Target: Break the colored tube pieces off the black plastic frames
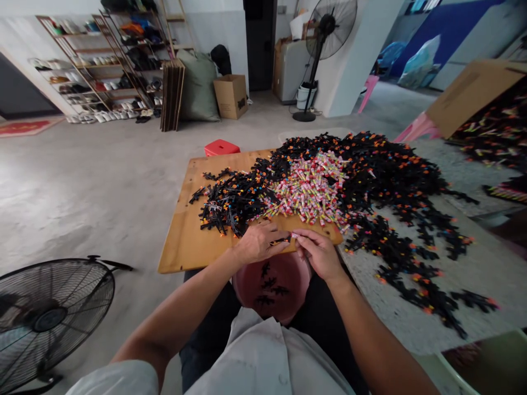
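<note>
At the board's front edge my left hand (260,241) is closed on a small black toy gun (280,240), mostly covered by the fingers. Beside it, my right hand (320,251) pinches a small pale tube (293,236) against the toy gun's end. Just beyond the hands lies a heap of pink, white and yellow-green tubes (310,186) with red ends. Black toy guns with orange tips (382,164) are piled around this heap. Below my hands, a pinkish-red basin (247,280) between my legs holds several black toy guns (269,283).
The wooden board (181,241) meets a grey stone-like tabletop (473,247) on the right. A red stool (222,147) stands behind the board. A black fan (49,318) is at lower left. A cardboard box (473,93) spills more small items at right; a green tub (486,362) sits below.
</note>
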{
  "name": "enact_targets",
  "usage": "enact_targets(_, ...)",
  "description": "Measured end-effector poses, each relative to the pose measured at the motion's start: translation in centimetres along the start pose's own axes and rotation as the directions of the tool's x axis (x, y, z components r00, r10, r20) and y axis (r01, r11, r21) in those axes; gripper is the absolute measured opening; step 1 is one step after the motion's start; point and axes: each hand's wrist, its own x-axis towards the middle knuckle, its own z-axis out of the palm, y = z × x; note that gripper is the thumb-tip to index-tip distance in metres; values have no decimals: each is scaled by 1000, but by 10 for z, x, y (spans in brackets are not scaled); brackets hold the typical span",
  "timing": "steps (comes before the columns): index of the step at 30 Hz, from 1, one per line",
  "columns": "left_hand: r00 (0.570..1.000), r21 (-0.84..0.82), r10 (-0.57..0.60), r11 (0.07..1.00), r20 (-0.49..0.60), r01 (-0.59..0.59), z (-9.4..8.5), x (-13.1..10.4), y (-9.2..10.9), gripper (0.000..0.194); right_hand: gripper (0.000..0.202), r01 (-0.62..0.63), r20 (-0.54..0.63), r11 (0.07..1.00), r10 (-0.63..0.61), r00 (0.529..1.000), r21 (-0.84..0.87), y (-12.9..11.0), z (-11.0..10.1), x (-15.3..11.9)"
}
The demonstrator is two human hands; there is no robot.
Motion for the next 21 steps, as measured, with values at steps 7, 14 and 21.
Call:
enact_targets(7, 1000, -35, 0, 999, -13, 0, -1, -2, 2, 40, 36, 77, -40, 995, -79, 996, -61, 11, 0, -5)
enact_targets(14, 1000, -81, -16, 997, -4, 16, -6, -3, 4, 39, 23, 370, 54, 831, -384, 922, -416, 2, -1, -9)
enact_targets(21, 1000, -76, -27, 997, 10, 27, 0, -6, 2, 40, 29, 545, 242, 598, -513, 823, -588, 0, -7, -9)
